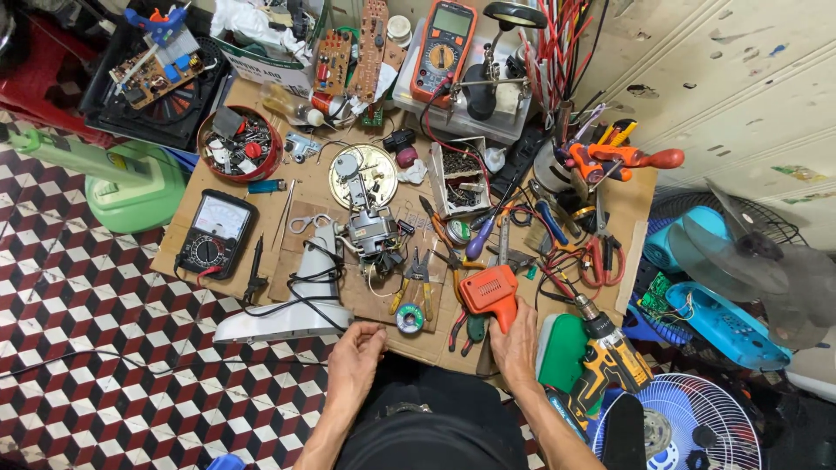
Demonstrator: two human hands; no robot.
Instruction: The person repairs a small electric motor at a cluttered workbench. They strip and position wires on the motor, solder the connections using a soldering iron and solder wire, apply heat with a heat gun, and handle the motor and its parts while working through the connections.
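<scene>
Clutter crowds the cardboard sheet (200, 187) that serves as a workbench on the tiled floor. The person's right hand (515, 335) is closed around the grip of an orange soldering gun (488, 292), which rests at the near edge of the cardboard, just left of a green pad (562, 348) and a yellow cordless drill (610, 361). The left hand (355, 352) lies loosely curled and empty at the cardboard's front edge, touching the base of a white fan housing (283, 313) whose motor (373, 235) stands bare with black wires trailing over it. A solder spool (410, 318) sits between the two hands, with yellow-handled pliers (416, 283) just behind it.

Likely trouble comes from the crowding: lifting the gun could snag its tip on the red-handled cutters (466, 326) beside it or drag loose wires along. A hot tip swung near the fan's black leads might scorch their insulation, and the cardboard itself would burn readily if the gun were set down warm
</scene>
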